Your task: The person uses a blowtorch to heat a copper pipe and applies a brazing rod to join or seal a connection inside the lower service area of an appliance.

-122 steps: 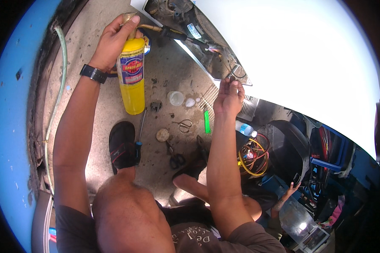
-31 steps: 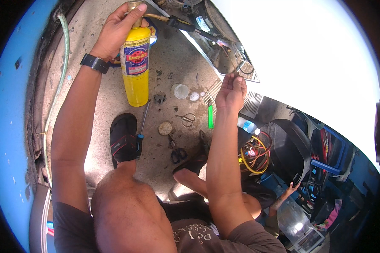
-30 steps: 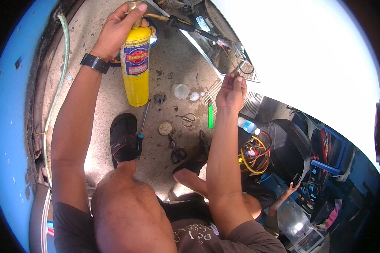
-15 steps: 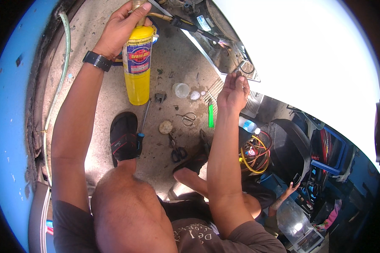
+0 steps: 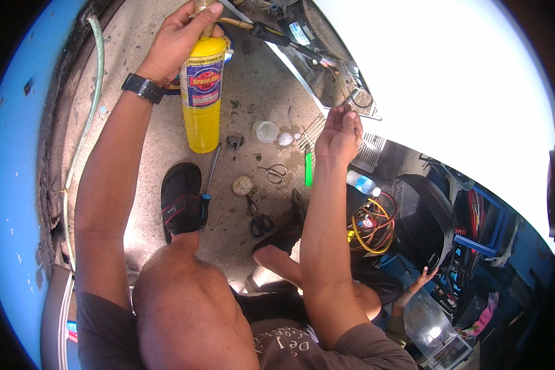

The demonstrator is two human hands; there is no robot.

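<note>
My left hand (image 5: 182, 40) is wrapped round the brass valve of a gas torch, whose yellow cylinder (image 5: 202, 123) hangs upright below it. From the valve, the torch's burner tube (image 5: 283, 40) slants down to the right. A small pinkish flame glows at its tip, close to thin tubing (image 5: 345, 77) inside the open compartment (image 5: 311, 61) of a large white appliance (image 5: 450, 80). Just below that tubing, the fingertips of my right hand (image 5: 338, 137) are pinched together. What they hold is too small to make out.
On the concrete floor lie scissors (image 5: 260, 223), a screwdriver (image 5: 207, 198), a small pair of metal scissors (image 5: 275, 174), a clear cup (image 5: 265, 131) and a green strip (image 5: 308, 169). Right of my forearm are a water bottle (image 5: 364, 184) and coiled hoses (image 5: 376, 231). Another person's hand (image 5: 424, 279) touches a black case (image 5: 420, 216).
My right hand has shifted very slightly left. The torch stays nearly still, its tip still glowing by the tubing.
</note>
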